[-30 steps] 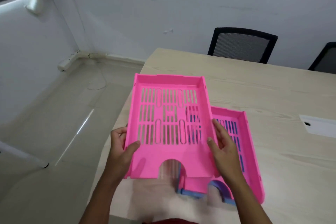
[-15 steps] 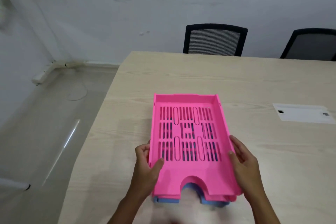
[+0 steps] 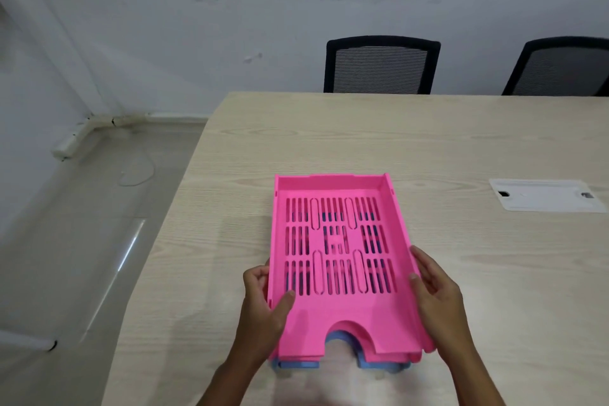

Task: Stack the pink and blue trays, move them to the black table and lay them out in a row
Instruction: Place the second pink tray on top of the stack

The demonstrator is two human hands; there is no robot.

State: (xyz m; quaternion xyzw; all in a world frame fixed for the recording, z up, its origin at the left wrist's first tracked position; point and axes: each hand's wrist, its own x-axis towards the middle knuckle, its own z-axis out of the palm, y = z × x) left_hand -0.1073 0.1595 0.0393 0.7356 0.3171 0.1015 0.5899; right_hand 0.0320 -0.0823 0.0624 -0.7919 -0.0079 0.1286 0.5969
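Observation:
A pink slotted tray (image 3: 339, 313) lies on top of a stack on the light wooden table (image 3: 428, 148). Under it a second pink edge and a blue tray (image 3: 298, 364) show at the near end. My left hand (image 3: 263, 303) grips the top tray's left wall, thumb on its floor. On the right wall rests my right hand (image 3: 435, 297), fingers along the outside and thumb on the rim. The black table is not in view.
Two black mesh chairs (image 3: 382, 64) (image 3: 560, 67) stand behind the table's far edge. A white cable hatch (image 3: 543, 194) is set in the tabletop at the right. The table's left edge drops to a grey floor (image 3: 66, 241) with a wall-foot cable duct (image 3: 82, 132).
The top pink tray, held up and to the left a second ago, has come down squarely onto the stack. The view has swung right, bringing both chairs in.

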